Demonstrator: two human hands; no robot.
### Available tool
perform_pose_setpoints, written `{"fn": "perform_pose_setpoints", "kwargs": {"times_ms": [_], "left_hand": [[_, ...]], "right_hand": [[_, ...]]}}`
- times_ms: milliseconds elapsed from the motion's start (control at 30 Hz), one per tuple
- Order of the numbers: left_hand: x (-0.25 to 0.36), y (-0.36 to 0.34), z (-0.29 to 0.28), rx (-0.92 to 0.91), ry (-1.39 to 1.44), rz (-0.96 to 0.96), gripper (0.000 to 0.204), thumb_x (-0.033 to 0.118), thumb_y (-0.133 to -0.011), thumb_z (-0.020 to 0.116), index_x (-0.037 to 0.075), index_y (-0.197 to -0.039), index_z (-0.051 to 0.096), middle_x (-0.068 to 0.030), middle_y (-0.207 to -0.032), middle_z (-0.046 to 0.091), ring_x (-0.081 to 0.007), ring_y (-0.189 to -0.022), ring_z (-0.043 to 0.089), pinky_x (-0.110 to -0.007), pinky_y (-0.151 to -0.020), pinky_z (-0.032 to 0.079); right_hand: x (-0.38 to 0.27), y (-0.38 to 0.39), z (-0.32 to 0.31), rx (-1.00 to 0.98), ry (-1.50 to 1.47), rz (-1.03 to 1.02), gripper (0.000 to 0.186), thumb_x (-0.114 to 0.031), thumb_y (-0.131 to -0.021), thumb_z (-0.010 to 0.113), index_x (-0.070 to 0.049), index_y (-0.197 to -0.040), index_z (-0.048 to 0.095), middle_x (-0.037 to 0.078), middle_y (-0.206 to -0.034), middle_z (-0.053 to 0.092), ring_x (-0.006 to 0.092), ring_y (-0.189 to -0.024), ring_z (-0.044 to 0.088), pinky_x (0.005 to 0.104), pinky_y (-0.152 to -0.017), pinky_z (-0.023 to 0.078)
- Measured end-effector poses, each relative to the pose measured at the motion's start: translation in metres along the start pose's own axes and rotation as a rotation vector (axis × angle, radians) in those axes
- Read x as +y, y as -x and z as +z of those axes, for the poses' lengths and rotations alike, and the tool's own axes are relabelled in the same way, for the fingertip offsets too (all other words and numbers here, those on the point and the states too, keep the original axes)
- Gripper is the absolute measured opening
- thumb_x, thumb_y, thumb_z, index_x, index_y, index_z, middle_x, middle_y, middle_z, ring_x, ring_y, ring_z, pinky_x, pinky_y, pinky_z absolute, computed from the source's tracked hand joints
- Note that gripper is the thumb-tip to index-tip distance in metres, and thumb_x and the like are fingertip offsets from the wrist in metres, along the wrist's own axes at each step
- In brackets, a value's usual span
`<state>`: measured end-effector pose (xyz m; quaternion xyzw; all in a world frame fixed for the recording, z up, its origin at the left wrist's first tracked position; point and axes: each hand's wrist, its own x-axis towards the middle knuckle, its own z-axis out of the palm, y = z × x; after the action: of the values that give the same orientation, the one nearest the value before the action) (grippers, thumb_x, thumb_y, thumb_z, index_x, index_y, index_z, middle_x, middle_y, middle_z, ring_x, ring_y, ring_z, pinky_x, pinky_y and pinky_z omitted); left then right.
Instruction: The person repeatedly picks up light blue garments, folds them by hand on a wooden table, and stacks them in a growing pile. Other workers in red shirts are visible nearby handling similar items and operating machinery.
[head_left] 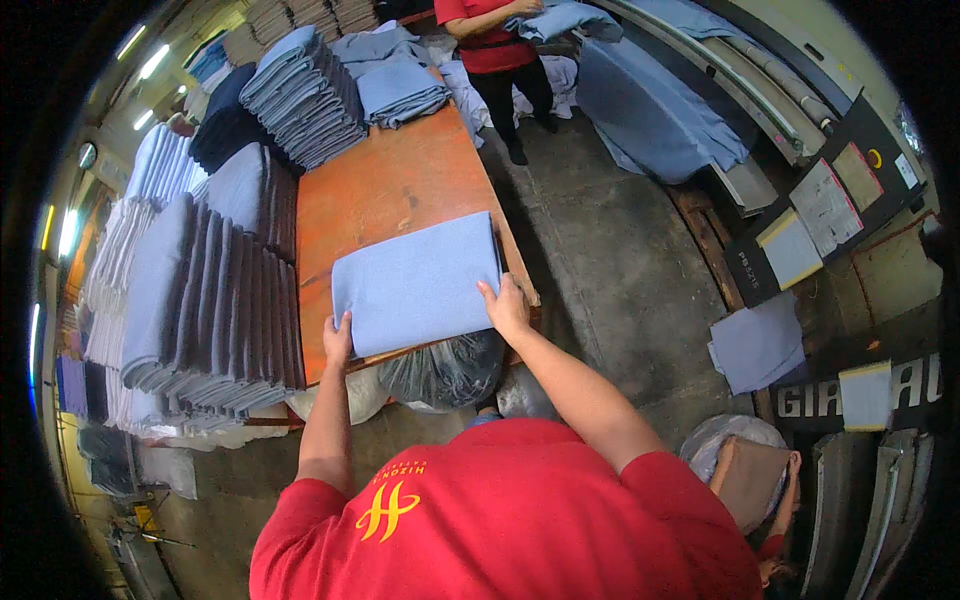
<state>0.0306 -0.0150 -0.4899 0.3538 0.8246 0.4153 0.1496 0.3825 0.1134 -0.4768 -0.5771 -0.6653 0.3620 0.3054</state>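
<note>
A folded light-blue cloth (415, 285) lies flat at the near end of an orange-brown wooden table (390, 185). My left hand (338, 340) grips its near left corner, with the thumb on top. At the right edge, my right hand (507, 308) holds the cloth the same way, thumb over the surface. The other fingers of both hands are partly hidden along the sides and underneath.
Folded blue-grey cloths (200, 300) are stacked on the left, with another stack (305, 100) beyond. A co-worker in red (495, 55) stands past the table holding cloth. Plastic-wrapped bundles (440, 372) sit below the table edge. Another person's hands hold a brown cloth (750, 480) at lower right.
</note>
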Motion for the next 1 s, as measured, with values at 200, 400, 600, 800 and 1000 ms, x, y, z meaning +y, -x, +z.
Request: {"fn": "perform_pose_setpoints", "kwargs": {"times_ms": [200,400,600,800,1000], "left_hand": [[-0.018,0.008,0.015,0.245,0.367,0.043,0.037,0.027,-0.089,0.066,-0.005,-0.106,0.059,-0.0127,-0.103,0.063,-0.0155,-0.088,0.057,-0.03,-0.08,0.047],[0.0,0.019,-0.016,-0.115,0.395,-0.198,0.058,0.039,-0.088,0.066,-0.008,-0.12,0.053,-0.0171,-0.112,0.061,-0.0217,-0.096,0.059,-0.034,-0.083,0.048],[0.002,0.028,-0.001,-0.011,0.063,0.019,0.048,0.035,-0.091,0.061,-0.006,-0.116,0.057,-0.0195,-0.108,0.064,-0.0269,-0.099,0.06,-0.038,-0.089,0.046],[-0.005,0.008,0.006,0.071,-0.2,0.004,0.059,0.044,-0.085,0.065,-0.007,-0.113,0.056,-0.025,-0.106,0.063,-0.0341,-0.099,0.06,-0.041,-0.089,0.045],[0.006,-0.03,-0.01,-0.237,0.068,-0.385,0.085,0.058,-0.072,0.071,-0.015,-0.113,0.057,-0.0241,-0.1,0.065,-0.0327,-0.095,0.063,-0.042,-0.083,0.051]], "right_hand": [[0.0,-0.012,0.005,0.018,0.034,-0.032,0.046,-0.045,-0.091,0.054,0.0,-0.098,0.048,0.028,-0.087,0.064,0.0469,-0.085,0.061,0.0537,-0.076,0.047],[-0.006,-0.023,0.007,0.028,0.126,-0.002,0.043,-0.045,-0.092,0.052,-0.002,-0.097,0.049,0.026,-0.084,0.064,0.0449,-0.081,0.063,0.0532,-0.073,0.048],[-0.004,-0.041,0.005,0.065,0.134,-0.043,0.044,-0.047,-0.093,0.049,-0.003,-0.099,0.049,0.026,-0.083,0.064,0.044,-0.079,0.063,0.0538,-0.071,0.048],[-0.003,-0.052,0.002,0.013,0.172,0.082,0.045,-0.044,-0.095,0.043,-0.003,-0.111,0.048,0.026,-0.089,0.065,0.0439,-0.084,0.063,0.0528,-0.075,0.049],[-0.008,-0.074,-0.003,-0.119,0.345,-0.008,0.05,-0.042,-0.092,0.052,0.006,-0.107,0.056,0.025,-0.116,0.054,0.0416,-0.108,0.051,0.0499,-0.091,0.043]]}}
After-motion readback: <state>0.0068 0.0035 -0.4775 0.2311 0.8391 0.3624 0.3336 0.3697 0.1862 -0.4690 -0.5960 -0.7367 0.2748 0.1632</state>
